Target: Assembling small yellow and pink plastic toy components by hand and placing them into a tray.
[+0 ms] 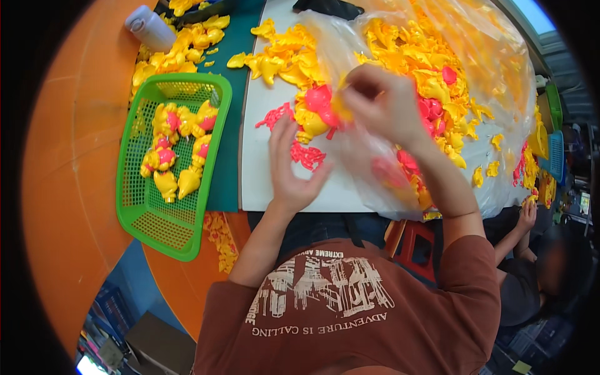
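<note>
My left hand [294, 172] is open, palm turned inward and fingers stretched. Its fingertips reach beside small red plastic pieces [307, 155] on the white tabletop [262, 194]. My right hand [384, 106], smeared by motion, is raised with bent fingers closed around a blurred yellow plastic piece [341, 105]. Between the hands lie larger rounded red parts [319, 100] and a yellow moulded part [310, 122]. Below my right forearm, a clear plastic bag [369, 169] spreads over the table with red and yellow parts in and around it.
At left stands a green basket [215, 147] with several yellow-and-red figures [165, 156]. Yellow parts [284, 53] are heaped at the far side, near a pale bottle [150, 28]. A red stool [417, 240] is by the near edge; another person's hand [527, 215] works at right.
</note>
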{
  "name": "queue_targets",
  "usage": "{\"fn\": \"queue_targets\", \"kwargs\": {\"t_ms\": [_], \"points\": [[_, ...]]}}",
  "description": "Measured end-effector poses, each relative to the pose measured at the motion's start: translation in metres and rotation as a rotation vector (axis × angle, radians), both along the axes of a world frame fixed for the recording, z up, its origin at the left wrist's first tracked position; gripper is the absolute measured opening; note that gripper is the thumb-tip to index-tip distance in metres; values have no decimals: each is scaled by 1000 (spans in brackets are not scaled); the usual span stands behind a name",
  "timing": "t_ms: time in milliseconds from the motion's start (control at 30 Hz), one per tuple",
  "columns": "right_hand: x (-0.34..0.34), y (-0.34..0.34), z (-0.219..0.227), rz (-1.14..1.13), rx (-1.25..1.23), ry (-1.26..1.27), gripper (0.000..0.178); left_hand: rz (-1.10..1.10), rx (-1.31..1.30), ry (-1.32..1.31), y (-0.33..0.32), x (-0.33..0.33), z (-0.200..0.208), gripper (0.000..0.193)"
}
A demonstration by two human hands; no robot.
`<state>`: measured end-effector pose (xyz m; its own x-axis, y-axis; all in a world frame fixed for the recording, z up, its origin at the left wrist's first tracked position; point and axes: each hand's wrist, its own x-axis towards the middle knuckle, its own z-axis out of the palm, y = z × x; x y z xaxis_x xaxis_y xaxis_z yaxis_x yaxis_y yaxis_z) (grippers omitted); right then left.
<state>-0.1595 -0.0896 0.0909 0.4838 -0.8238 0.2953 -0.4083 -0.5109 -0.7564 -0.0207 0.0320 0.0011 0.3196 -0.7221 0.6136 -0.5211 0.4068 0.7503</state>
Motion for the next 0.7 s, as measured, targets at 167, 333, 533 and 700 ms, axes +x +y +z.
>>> {"fn": "queue_targets", "kwargs": {"t_ms": [167,333,533,700], "points": [[36,38,-31,286,499,-365,10,-380,191,1020,-6,-9,-3,46],[5,17,-70,113,-67,216,13,-161,389,1178,13,26,-11,30],[-9,10,-90,328,-329,605,14,-269,607,1190,21,29,-19,22],[-5,9,-97,357,-350,515,15,-299,624,1165,15,19,-12,21]]}}
